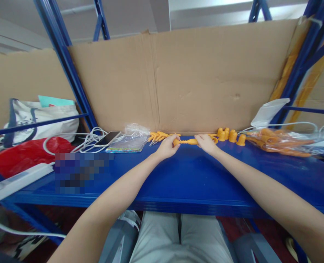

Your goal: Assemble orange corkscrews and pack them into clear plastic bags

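Both hands are together over the back of the blue table (183,175). An orange plastic piece (187,141) with a ribbed, narrow middle lies stretched between them. My left hand (167,147) is closed around its left end. My right hand (205,142) grips its right part, with an orange loop (214,140) showing beside the fingers. The ends under my fingers are hidden. Just left of my left hand lie several orange pieces (156,136) with thin metal spirals. To the right of my right hand stand several small orange cups (232,136).
A clear plastic bag of orange parts (279,142) lies at right. On the left are a phone (109,138), white cables (89,141), clear plastic packaging (129,142), a red bag (27,155) and a white power strip (27,179). A cardboard panel (191,76) rises along the back.
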A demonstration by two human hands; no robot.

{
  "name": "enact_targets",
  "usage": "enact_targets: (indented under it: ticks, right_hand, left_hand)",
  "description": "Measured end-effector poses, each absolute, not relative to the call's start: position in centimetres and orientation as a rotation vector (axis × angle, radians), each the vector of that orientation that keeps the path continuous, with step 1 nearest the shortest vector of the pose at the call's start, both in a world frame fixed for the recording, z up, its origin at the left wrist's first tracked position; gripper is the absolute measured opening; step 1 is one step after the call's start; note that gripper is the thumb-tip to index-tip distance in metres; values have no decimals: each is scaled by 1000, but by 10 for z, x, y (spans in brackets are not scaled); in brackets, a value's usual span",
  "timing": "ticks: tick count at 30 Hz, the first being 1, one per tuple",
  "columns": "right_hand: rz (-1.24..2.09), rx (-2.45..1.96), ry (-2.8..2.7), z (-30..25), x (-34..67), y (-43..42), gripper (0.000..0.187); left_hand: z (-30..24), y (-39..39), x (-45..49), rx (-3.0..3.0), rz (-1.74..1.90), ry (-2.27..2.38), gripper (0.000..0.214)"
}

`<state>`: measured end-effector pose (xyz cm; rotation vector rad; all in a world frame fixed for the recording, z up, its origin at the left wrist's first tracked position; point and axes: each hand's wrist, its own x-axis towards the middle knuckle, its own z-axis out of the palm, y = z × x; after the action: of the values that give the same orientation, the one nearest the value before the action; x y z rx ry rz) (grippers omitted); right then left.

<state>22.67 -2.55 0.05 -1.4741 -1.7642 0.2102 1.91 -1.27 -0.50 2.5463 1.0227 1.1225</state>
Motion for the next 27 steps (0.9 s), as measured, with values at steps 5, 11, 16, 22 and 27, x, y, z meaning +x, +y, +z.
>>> enact_targets:
  ticks: [5, 11, 16, 22, 27]
  right_hand:
    - [-101, -1388, -1833, 0, 224, -34, 33]
    - [-186, -1474, -1813, 3, 225, -31, 41]
    - [-176, -1579, -1786, 9, 223, -31, 41]
    - [-84, -1507, -1885, 6, 224, -32, 43]
    - [-46, -1431, -2064, 0, 230, -30, 45]
  left_hand:
    - [-9, -12, 20, 2290, 936, 1035, 19]
    - [-9, -10, 23, 2307, 1055, 950, 15]
    - [-10, -7, 22, 2390, 1136, 906, 16]
    - [-9, -7, 21, 2482, 1258, 886, 10]
    - [-7, -6, 18, 2556, 1273, 926, 7]
